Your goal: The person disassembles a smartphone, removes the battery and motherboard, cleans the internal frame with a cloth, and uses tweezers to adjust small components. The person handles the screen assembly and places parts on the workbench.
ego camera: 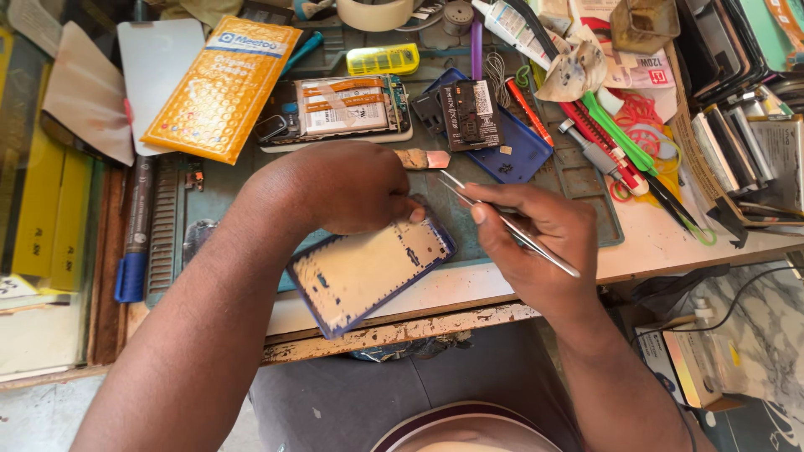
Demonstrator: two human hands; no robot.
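My left hand (347, 186) presses down on the upper end of a blue-rimmed phone frame (368, 269) that lies tilted on the grey work mat (578, 180). Its pale inner face points up. My right hand (536, 238) holds thin metal tweezers (507, 222), whose tips point up-left toward a small flat scraper (423, 158) just beyond my left hand. The tweezers hover over the mat beside the frame's top right corner, not touching it.
Behind my hands lie an opened phone with its battery showing (339, 107), a blue back cover with a circuit board (477, 121), an orange padded packet (224, 84), a yellow case (383, 59), red and green tools (615, 138) and stacked phone parts (737, 142). The bench edge (402, 331) is chipped.
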